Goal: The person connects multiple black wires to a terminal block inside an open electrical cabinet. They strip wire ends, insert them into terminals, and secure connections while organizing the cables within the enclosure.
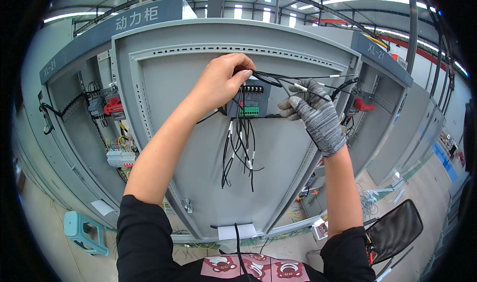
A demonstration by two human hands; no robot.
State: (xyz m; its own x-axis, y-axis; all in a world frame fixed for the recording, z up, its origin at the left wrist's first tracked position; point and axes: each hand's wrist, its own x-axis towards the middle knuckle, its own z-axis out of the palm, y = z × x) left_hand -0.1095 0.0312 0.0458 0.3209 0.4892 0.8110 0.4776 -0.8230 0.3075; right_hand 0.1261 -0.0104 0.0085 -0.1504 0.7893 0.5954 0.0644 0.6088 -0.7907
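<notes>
My bare left hand is closed, pinching a bundle of black wires at the top of the cabinet door. From there the strands fan out to the right, some with white marker sleeves. My right hand, in a grey knitted glove, is closed on several of these strands with its fingers curled. Below and between the hands, a panel device with a black terminal row and a green terminal block sits on the grey door. More loose black wires with white sleeves hang down in front of it.
Open grey cabinets with red-handled switches stand on both sides. A row of white breakers is at the left. On the floor are a light-blue stool at the left and a black mesh-backed chair at the right.
</notes>
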